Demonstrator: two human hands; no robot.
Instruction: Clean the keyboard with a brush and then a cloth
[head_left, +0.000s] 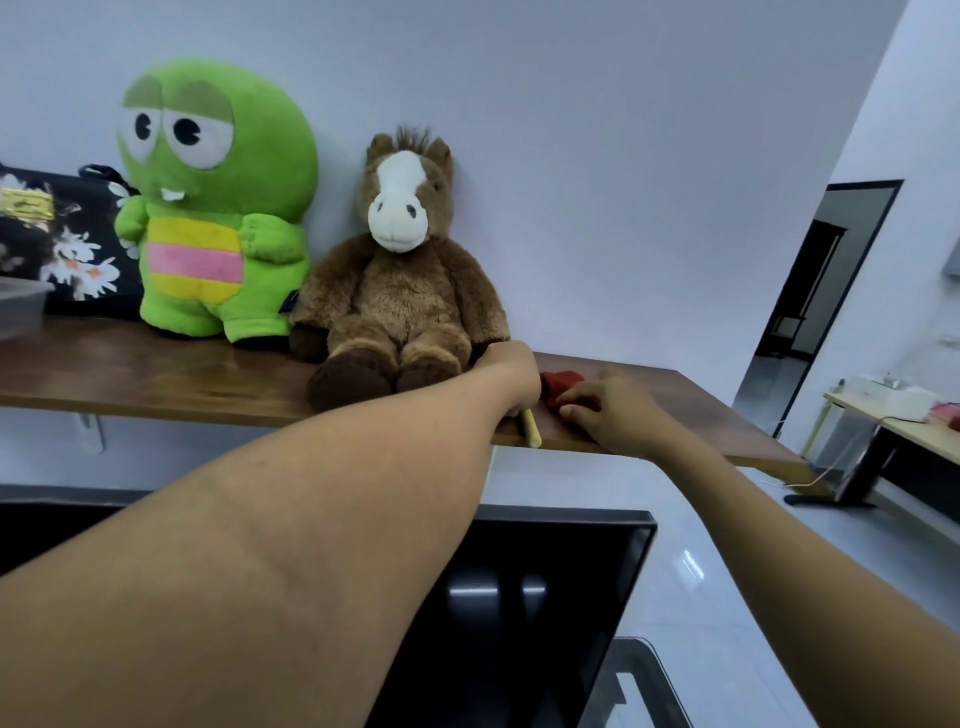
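- The keyboard is nowhere in view; the person faces a shelf (156, 374) on the wall, both arms stretched up to it.
- The brush (532, 431) is in the left hand (511, 374). Only its pale wooden handle shows, poking down past the shelf's front edge. The hand is closed round it, though the fingers themselves are hidden.
- The cloth (563, 385), red and bunched, lies on the shelf just right of that hand. The right hand (618, 410) has thumb and fingertips on its near edge, seemingly pinching it.
- Step, as I judge it: handling the tools at the shelf, either fetching both or swapping brush for cloth. I cannot tell which.
- Next move calls for a firm hold on the cloth, lifting it clear of the shelf, then bringing the arms down over the monitor (519, 597) to wherever the keyboard sits.
- Count of task things: one brush, one cloth, no keyboard seen.
- Count of the rest:
  - two plush toys, a frog (218, 208) and a horse (400, 280), sitting against the wall, the horse just left of the left hand;
  - one floral bag (57, 239) behind the frog;
  - one box (21, 306) at the far left;
  - one shelf, one monitor.
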